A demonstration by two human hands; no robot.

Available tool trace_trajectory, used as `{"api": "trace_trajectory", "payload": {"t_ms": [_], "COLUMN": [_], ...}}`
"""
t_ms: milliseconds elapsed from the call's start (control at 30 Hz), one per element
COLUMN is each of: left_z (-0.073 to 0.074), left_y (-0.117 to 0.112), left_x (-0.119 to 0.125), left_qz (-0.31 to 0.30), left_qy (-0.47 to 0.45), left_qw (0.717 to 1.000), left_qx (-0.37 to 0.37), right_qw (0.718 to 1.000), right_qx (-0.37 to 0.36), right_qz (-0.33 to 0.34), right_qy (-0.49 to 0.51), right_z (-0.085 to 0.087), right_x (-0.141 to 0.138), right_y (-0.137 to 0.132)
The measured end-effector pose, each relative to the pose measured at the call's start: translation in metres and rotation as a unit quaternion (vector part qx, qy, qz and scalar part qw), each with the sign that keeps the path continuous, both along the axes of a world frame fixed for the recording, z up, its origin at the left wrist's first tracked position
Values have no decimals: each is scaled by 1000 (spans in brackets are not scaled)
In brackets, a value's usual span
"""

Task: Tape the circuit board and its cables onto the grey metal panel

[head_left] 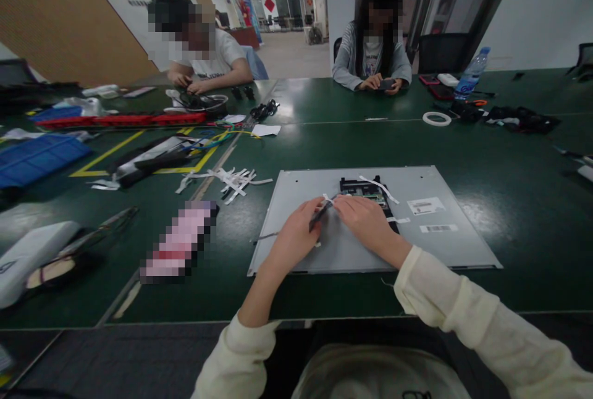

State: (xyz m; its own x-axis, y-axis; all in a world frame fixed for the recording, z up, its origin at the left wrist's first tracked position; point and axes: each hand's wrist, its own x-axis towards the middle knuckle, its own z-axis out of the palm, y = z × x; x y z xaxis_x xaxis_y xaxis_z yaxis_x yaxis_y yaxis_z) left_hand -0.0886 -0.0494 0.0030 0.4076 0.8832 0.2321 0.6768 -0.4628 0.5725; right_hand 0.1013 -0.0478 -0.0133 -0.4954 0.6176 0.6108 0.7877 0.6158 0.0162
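Note:
A flat grey panel (pixel 389 257) lies on the green table in front of me, with a black-framed circuit board (pixel 365 188) on its upper middle. Closed around a dark flat cable (pixel 317 218), my left hand (pixel 296 232) is over the panel's left half; a thin end of the cable (pixel 265 236) sticks out to the left. My right hand (pixel 364 218) is pinched at a small white tape strip (pixel 326 197) by the cable's upper end, its fingertips almost meeting the left ones. It partly covers the board. Other white strips (pixel 399 220) cling around the board.
Left of the panel lie a heap of white strips (pixel 238 183) and a blurred pink phone (pixel 180 241). A white tape roll (pixel 436 118) and a water bottle (pixel 472 75) are at the right. Two people sit across the table. Blue trays (pixel 41 161) stand far left.

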Motion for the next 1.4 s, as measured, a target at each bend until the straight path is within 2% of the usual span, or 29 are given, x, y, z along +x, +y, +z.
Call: {"api": "trace_trajectory", "payload": {"t_ms": [167,367,733,967,1100,1300,1400], "left_z": [-7,0,-3,-1,-4,-12,-15], "left_y": [3,2,2,1,2,6,6], "left_x": [-3,1,2,3,4,6,6], "left_qz": [14,29,5,3,6,-67,-65], "left_qy": [-21,10,99,120,112,107,111], "left_qw": [1000,999,993,990,991,989,991], "left_qx": [2,32,71,74,77,73,46], "right_qw": [999,996,1000,994,992,991,990], "right_qx": [-35,-74,2,-69,-81,-94,-102], "right_qz": [-8,-47,13,56,63,64,70], "right_qy": [-14,18,-21,-68,-71,-74,-64], "right_z": [0,-1,7,-2,-3,-4,0], "right_x": [-2,1,-5,-13,-13,-16,-16], "right_y": [1,4,-1,-2,1,2,-5]}}
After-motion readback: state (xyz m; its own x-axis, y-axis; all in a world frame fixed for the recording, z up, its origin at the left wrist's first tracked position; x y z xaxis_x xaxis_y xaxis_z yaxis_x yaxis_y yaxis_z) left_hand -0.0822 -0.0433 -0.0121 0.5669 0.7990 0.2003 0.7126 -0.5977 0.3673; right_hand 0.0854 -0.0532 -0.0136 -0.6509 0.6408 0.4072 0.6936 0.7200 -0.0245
